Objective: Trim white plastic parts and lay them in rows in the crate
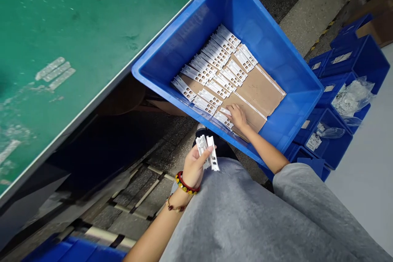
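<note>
Head view — brackets (209, 153) in left hand (193, 168)

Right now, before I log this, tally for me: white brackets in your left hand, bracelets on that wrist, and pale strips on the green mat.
White plastic brackets in the left hand: 2
Red and beaded bracelets on the left wrist: 3
Pale grey flat strips on the green work mat: 3
Total: 8

White slotted brackets (215, 61) on brown cardboard (258, 90) inside a blue crate (260, 49).
</note>
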Motion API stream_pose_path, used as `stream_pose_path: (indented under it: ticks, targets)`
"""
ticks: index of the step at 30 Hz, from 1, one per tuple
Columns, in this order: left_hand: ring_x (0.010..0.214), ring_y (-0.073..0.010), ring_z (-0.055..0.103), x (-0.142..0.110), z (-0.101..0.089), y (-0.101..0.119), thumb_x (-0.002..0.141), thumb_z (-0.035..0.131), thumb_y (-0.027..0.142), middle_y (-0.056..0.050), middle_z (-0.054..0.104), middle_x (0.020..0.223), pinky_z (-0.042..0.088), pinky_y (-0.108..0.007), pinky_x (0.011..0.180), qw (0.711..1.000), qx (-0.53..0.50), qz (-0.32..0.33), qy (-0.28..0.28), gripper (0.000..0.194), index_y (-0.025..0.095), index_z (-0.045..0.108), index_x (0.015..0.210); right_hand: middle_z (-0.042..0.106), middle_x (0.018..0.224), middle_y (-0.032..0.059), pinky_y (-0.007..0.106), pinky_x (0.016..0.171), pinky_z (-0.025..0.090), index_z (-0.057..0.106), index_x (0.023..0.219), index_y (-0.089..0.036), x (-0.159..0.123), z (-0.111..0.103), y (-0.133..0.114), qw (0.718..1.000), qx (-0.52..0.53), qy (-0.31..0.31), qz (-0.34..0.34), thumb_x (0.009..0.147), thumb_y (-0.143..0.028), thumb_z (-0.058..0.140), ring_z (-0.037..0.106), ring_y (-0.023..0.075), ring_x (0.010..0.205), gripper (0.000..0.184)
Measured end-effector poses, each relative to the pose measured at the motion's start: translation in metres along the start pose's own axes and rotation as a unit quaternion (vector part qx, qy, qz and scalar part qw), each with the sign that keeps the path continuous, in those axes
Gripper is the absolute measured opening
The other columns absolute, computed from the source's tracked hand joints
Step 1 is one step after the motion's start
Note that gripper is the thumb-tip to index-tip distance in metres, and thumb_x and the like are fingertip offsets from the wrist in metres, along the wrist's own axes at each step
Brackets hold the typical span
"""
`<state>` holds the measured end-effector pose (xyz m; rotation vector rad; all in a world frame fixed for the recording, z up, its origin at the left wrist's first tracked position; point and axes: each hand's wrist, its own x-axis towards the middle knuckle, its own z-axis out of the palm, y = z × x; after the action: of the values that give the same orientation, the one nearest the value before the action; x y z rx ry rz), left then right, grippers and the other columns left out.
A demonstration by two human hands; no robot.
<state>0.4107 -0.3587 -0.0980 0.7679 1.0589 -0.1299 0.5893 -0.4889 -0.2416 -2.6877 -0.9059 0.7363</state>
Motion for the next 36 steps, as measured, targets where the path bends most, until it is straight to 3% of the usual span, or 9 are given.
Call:
stream_pose_path:
  ticks: [5,10,14,20,22,25,29,32,36]
  targets:
    - [0.053,-0.0098,0.052,0.001,0.003,0.001,0.053,0.086,0.045,-0.002,0.068,0.070,0.041,-0.023,0.053,1.000,0.002,-0.005,-0.002,0.044,0.014,0.069,0.079,0.065,0.094,0.0063,0.030,0.079,0.047,0.065,0.099,-0.017,-0.027,-0.050,-0.028,0.973,0.218,0.076,0.009,0.094,-0.033,0.053,0.058,0.0189,0.087,0.021]
    - [0.064,-0.0129,0.059,0.002,0.007,-0.003,0.054,0.086,0.045,-0.003,0.071,0.074,0.046,-0.025,0.063,0.999,0.006,0.042,-0.010,0.047,0.015,0.071,0.086,0.061,0.075,-0.0029,0.021,0.057,0.040,0.068,0.097,-0.019,-0.074,-0.107,-0.072,0.899,0.420,-0.107,-0.057,0.088,-0.041,0.061,0.047,0.0081,0.057,0.025]
    - [0.061,-0.0130,0.057,0.002,0.008,-0.005,0.062,0.082,0.048,-0.003,0.070,0.074,0.047,-0.026,0.061,0.996,0.040,0.066,-0.035,0.046,0.015,0.071,0.092,0.059,0.080,-0.0008,0.022,0.059,0.046,0.064,0.100,-0.020,-0.086,-0.110,-0.085,0.844,0.514,-0.152,-0.020,0.083,-0.042,0.065,0.054,0.0101,0.066,0.028]
    - [0.068,-0.0131,0.059,0.005,0.007,0.003,0.063,0.081,0.049,-0.002,0.066,0.079,0.049,-0.024,0.064,0.996,-0.033,0.079,0.003,0.044,0.017,0.071,0.092,0.067,0.093,0.0020,0.035,0.082,0.054,0.050,0.099,-0.025,-0.063,-0.110,-0.067,0.757,0.649,-0.064,0.038,0.084,-0.057,0.060,0.068,0.0177,0.086,0.036]
    - [0.064,-0.0113,0.058,0.004,0.006,0.006,0.063,0.081,0.048,-0.001,0.063,0.076,0.048,-0.023,0.061,0.997,-0.062,0.054,0.001,0.045,0.016,0.072,0.093,0.067,0.088,0.0008,0.034,0.077,0.054,0.047,0.103,-0.026,-0.048,-0.109,-0.051,0.781,0.622,-0.006,0.053,0.087,-0.058,0.054,0.068,0.0178,0.082,0.036]
    - [0.061,-0.0094,0.055,0.002,0.006,0.006,0.061,0.083,0.047,0.000,0.062,0.073,0.047,-0.021,0.056,0.996,-0.091,0.014,-0.004,0.048,0.016,0.074,0.096,0.066,0.085,0.0002,0.029,0.073,0.051,0.049,0.106,-0.025,-0.018,-0.091,-0.021,0.882,0.461,0.079,0.047,0.091,-0.051,0.051,0.066,0.0167,0.079,0.030]
    - [0.061,-0.0090,0.055,0.000,0.005,0.001,0.059,0.084,0.047,-0.001,0.062,0.073,0.047,-0.021,0.055,0.995,-0.099,-0.016,-0.007,0.052,0.014,0.074,0.099,0.065,0.085,0.0024,0.027,0.071,0.046,0.055,0.102,-0.020,0.014,-0.044,0.007,0.988,0.140,0.050,0.034,0.093,-0.033,0.056,0.062,0.0175,0.078,0.017]
    - [0.062,-0.0092,0.056,-0.001,0.004,-0.001,0.059,0.084,0.047,0.000,0.062,0.075,0.048,-0.021,0.057,0.996,-0.091,-0.020,-0.008,0.055,0.014,0.072,0.102,0.066,0.099,0.0088,0.031,0.077,0.045,0.057,0.101,-0.018,0.023,-0.016,0.012,1.000,-0.007,0.000,-0.008,0.093,-0.028,0.057,0.060,0.0222,0.093,0.013]
    - [0.063,-0.0107,0.058,-0.001,0.001,-0.002,0.063,0.082,0.046,0.000,0.063,0.079,0.049,-0.023,0.058,0.998,-0.065,0.000,-0.005,0.057,0.015,0.067,0.108,0.062,0.109,0.0130,0.034,0.083,0.045,0.058,0.104,-0.016,0.021,-0.007,0.013,0.999,-0.031,-0.004,-0.028,0.090,-0.030,0.063,0.056,0.0251,0.101,0.021]
